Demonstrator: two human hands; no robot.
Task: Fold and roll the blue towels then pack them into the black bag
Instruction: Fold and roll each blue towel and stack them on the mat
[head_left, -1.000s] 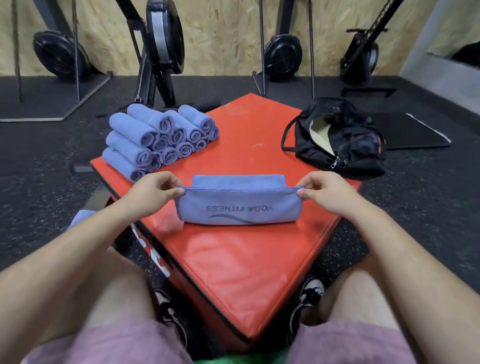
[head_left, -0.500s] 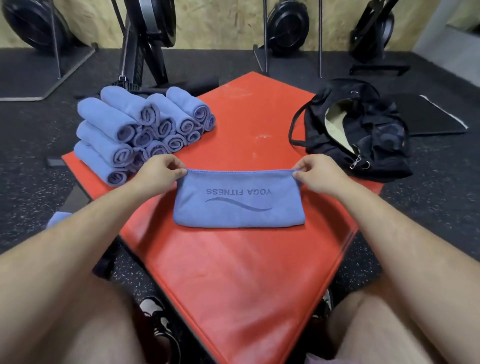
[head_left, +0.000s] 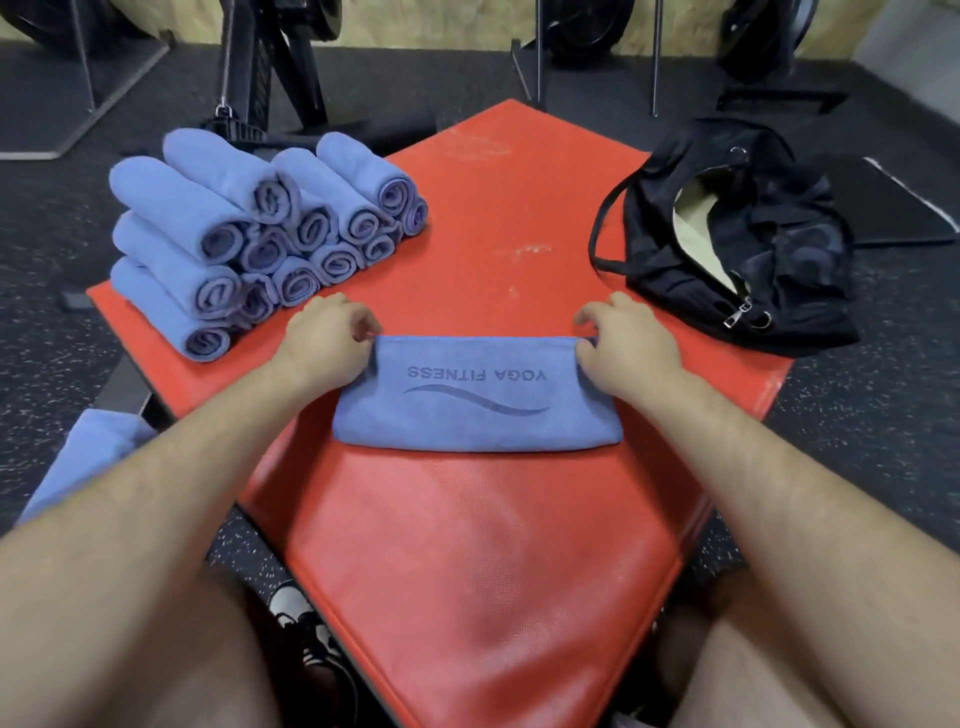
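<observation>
One flat towel, two hands pinching it, a pile of rolls and one bag
One folded blue microfibre towel (head_left: 478, 410) lies mid-way on the red padded vinyl block (head_left: 467, 561); the left hand (head_left: 327, 340) and right hand (head_left: 631, 345) each pinch a far corner. Further back, roughly thirteen rolled blue towels (head_left: 208, 218) sit at the left corner, with one unzipped black fabric bag (head_left: 795, 249) at the right corner.

"YOGA FITNESS" is printed upside down, above a wave mark, on the folded blue towel (head_left: 478, 400).
</observation>
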